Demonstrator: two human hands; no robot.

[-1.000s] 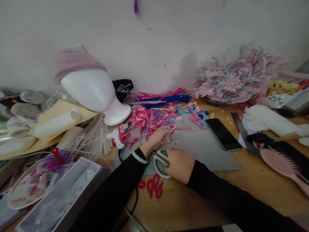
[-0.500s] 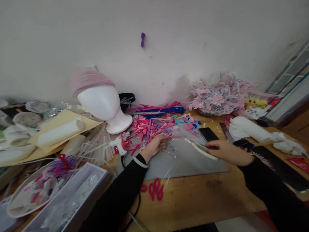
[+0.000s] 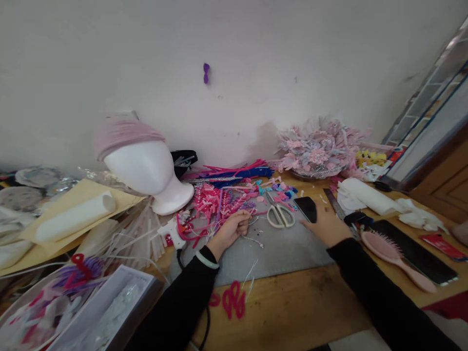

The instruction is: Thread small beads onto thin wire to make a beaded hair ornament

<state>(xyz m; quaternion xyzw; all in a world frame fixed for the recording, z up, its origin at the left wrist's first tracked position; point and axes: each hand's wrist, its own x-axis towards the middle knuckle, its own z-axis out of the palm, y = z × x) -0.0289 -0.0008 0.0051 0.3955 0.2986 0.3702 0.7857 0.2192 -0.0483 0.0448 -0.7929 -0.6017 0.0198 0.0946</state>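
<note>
My left hand (image 3: 231,231) is closed in a pinch over the grey mat (image 3: 285,256). A thin beaded string (image 3: 256,241) trails from its fingertips onto the mat. Beside that hand is a heap of pink pipe-cleaner pieces (image 3: 208,201). Scissors with cream handles (image 3: 281,216) lie on the mat between my hands, blades away from me. My right hand (image 3: 328,227) is open and empty, thumb apart from the fingers, at the near right side of a dark phone (image 3: 306,208); whether it touches the phone I cannot tell.
A white foam head (image 3: 142,168) with a pink cap stands at back left, a glue gun (image 3: 171,233) near its base. Pink flower ornaments (image 3: 321,151) fill the back right. A pink hairbrush (image 3: 387,248) lies at right, a lidless box (image 3: 109,307) at front left.
My right hand has let go of the scissors, which now lie on the mat, and has opened near the phone. My left hand keeps its pinch. The view has shifted slightly right.
</note>
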